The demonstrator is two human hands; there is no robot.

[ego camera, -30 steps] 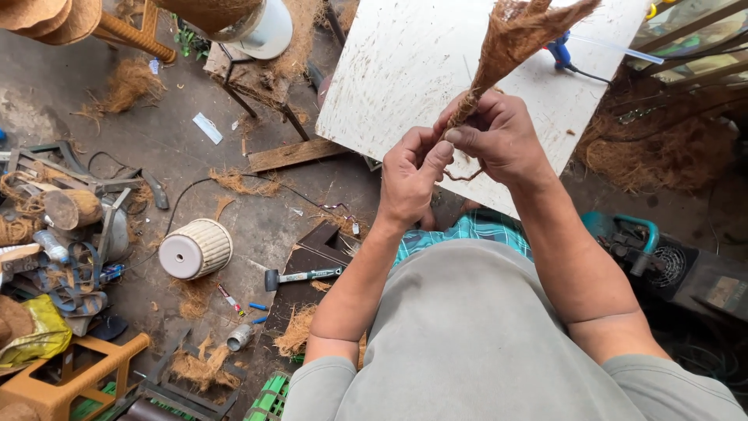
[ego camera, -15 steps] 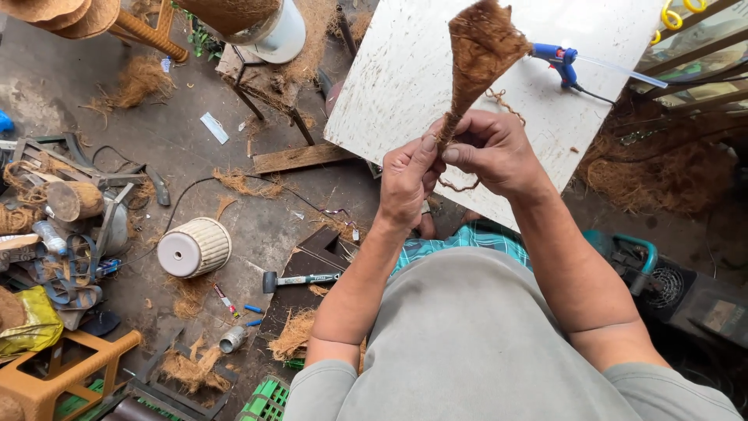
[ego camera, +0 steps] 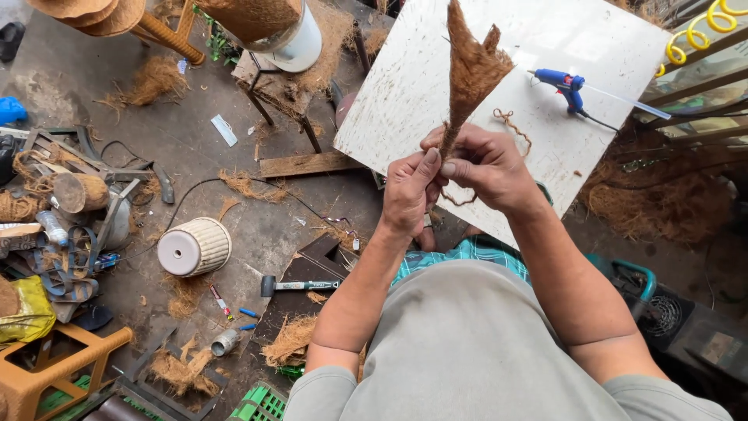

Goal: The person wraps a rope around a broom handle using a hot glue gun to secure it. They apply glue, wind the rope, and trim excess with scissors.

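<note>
Cluttered workshop floor spreads below a seated person in a grey shirt. Nearest the body, the left hand (ego camera: 411, 191) and right hand (ego camera: 485, 165) are both closed, pinching the narrow stem of a brown coir cone (ego camera: 471, 74) that stands upright above them. Beyond lies a white board (ego camera: 405, 93) with a blue glue gun (ego camera: 565, 84). Farther left on the floor sit a hammer (ego camera: 300, 285) and a white ribbed pot (ego camera: 195, 247).

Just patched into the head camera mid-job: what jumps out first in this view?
At centre, the left hand and right hand together pinch the narrow end of a brown coconut-fibre cone, held up over a white board. A blue glue gun lies on that board to the right.
</note>
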